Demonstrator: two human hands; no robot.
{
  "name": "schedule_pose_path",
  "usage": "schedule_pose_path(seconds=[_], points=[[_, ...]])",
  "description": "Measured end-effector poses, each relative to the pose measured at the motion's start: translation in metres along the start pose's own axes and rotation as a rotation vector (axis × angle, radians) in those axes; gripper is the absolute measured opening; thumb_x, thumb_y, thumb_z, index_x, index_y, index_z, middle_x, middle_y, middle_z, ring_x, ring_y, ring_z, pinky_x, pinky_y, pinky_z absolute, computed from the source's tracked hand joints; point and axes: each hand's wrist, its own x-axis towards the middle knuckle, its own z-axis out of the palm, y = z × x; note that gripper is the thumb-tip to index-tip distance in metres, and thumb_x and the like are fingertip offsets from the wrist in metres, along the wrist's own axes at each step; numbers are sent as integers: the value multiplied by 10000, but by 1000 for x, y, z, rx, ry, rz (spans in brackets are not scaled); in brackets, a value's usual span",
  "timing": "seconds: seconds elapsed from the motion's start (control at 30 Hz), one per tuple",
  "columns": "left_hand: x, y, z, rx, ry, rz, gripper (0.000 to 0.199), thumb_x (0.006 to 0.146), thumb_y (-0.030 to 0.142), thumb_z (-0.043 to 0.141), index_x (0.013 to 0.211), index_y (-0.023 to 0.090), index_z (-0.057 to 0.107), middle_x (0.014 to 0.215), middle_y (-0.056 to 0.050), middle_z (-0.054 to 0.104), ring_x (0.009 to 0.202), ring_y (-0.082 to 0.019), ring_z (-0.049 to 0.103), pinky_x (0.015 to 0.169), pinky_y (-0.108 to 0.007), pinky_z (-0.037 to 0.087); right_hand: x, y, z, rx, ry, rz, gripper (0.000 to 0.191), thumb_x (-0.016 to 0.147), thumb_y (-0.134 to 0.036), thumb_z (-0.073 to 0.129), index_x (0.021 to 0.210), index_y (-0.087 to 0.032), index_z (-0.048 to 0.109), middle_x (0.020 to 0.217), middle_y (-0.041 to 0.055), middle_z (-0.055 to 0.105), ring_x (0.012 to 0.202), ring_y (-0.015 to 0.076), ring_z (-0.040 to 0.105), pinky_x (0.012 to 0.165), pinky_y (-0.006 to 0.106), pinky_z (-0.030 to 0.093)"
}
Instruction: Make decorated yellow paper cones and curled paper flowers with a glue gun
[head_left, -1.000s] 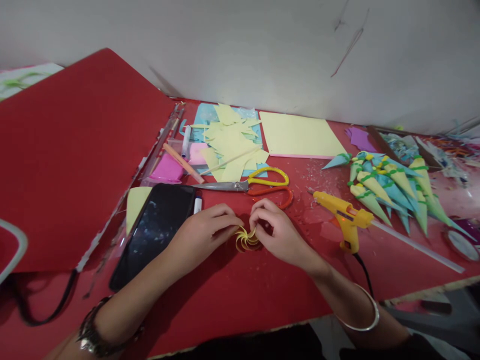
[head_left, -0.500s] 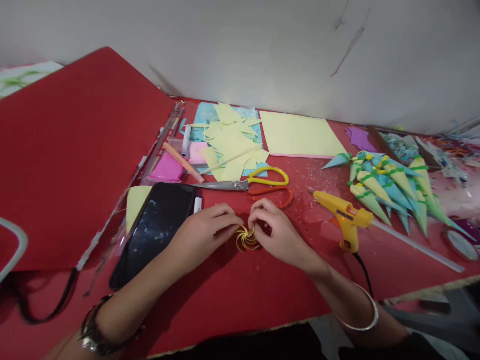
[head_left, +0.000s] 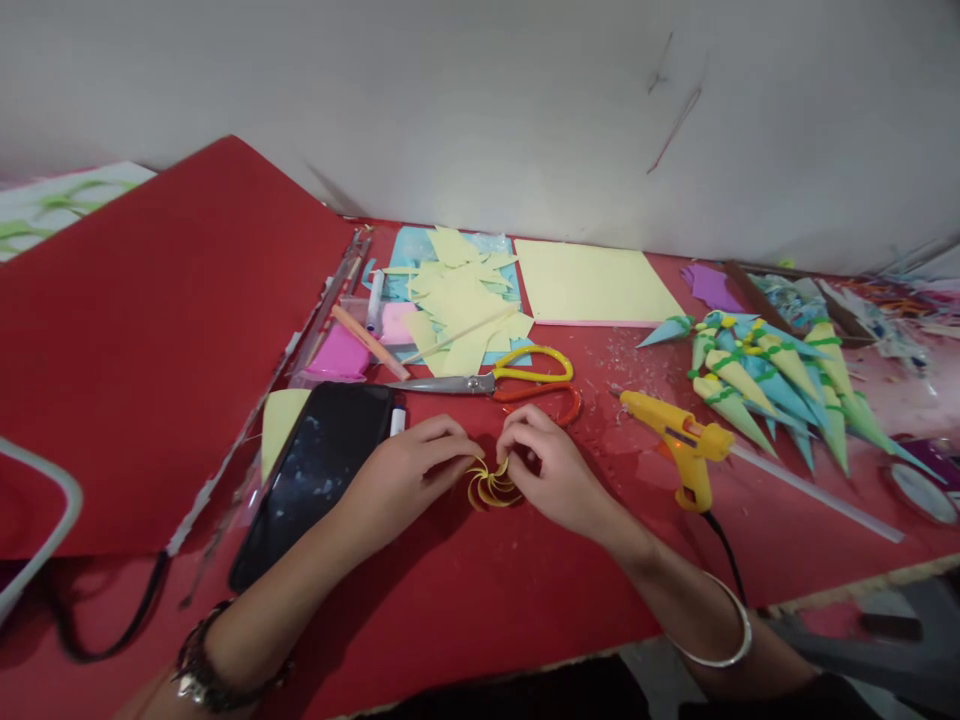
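Between my two hands is a small yellow paper swirl (head_left: 491,487), its thin curled strips fanning out from a middle point. My left hand (head_left: 416,470) pinches its left edge between thumb and fingertips. On the other side my right hand (head_left: 551,465) pinches the right edge with bent fingers. Just beyond the hands lie scissors (head_left: 480,384) with one yellow and one red handle loop. A yellow glue gun (head_left: 682,440) rests on its side to the right of my right hand. Left of my left hand is a black phone-like slab (head_left: 319,470).
Yellow paper scraps (head_left: 465,300) are heaped behind the scissors, beside a stack of yellow sheets (head_left: 596,283). Several blue and yellow paper cones (head_left: 772,375) are piled at the right. A glue stick (head_left: 825,490) lies before them. A large red board (head_left: 150,370) leans at the left.
The view has tilted slightly, so things on the table sit a little lower. Both hands keep their pinch on the paper swirl, with barely any movement.
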Motion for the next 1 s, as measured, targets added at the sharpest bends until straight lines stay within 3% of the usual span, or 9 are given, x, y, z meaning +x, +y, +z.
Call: schedule_pose_path(seconds=[0.23,0.43,0.57,0.7,0.77,0.83,0.9,1.0], points=[[3,4,-12,-29,154,-48,160,812,173,485,807,177,645,757,-18,639,690,-111,589,656,-197,466,3,1,1,-44,15,-22,214,717,2,416,747,-182,522,860,22,467,721,115,489,619,229,416],[2,4,-23,0,237,-127,164,789,182,481,748,156,639,734,-35,667,667,-128,608,618,-201,478,-2,-16,-19,-196,22,-2,245,765,-51,433,939,-192,531,974,55,512,848,159,530,737,289,435],[2,6,-29,19,289,-142,191,788,229,482,740,157,652,723,-46,682,675,-152,624,608,-222,492,-24,-30,-43,-274,-61,55,160,816,-122,445,919,-209,529,911,32,562,789,153,546,671,267,429],[3,12,-36,9,336,-143,204,788,251,488,715,167,658,704,-45,687,660,-163,633,586,-232,503,-57,-32,-67,-333,-267,64,86,818,-197,504,849,-233,575,820,7,604,712,139,560,627,246,414],[3,16,-40,1,344,-137,199,787,249,495,701,176,660,707,-44,693,664,-165,638,592,-233,511,-74,-27,-77,-415,-271,113,87,801,-224,527,748,-227,596,717,10,614,645,143,561,571,245,394],[2,20,-43,7,357,-137,193,786,249,504,695,184,661,718,-45,699,675,-168,641,610,-239,519,-88,-19,-85,-529,-263,242,181,773,-263,552,599,-226,589,576,0,602,508,140,532,480,257,331],[1,22,-45,19,375,-144,184,786,251,512,696,191,660,729,-47,701,679,-171,642,620,-250,524,-98,-6,-92,-629,-193,394,234,770,-314,540,555,-239,592,538,5,613,490,165,552,469,274,311],[0,24,-45,35,390,-147,172,783,256,522,689,197,655,720,-43,701,658,-172,639,606,-261,528,-107,19,-106,-760,114,596,269,733,-404,550,515,-252,592,517,35,621,523,226,597,468,296,325]])
